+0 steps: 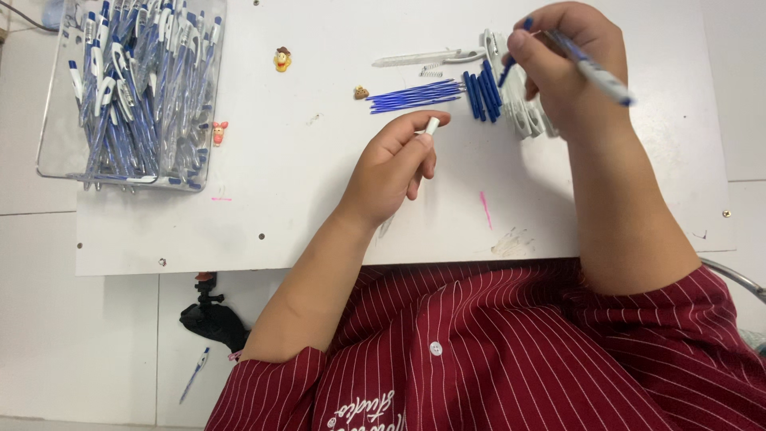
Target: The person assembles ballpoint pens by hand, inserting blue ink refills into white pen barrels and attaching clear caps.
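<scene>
White counter (319,215): right hand (558,72), grip pinching a blue-and-white pen (594,73) above sorted blue barrels (481,96); left hand (395,164), grip pinching a small white pen part (432,125); clear tray of pens (132,88) far left.

The right hand (558,68) grips a blue and white pen (594,74) above a heap of white pen parts (523,116); the left hand (395,168) pinches a small white tube (432,125); blue refills (415,96) lie between them on the white surface (319,215); a clear box of pens (132,88) stands far left.
</scene>
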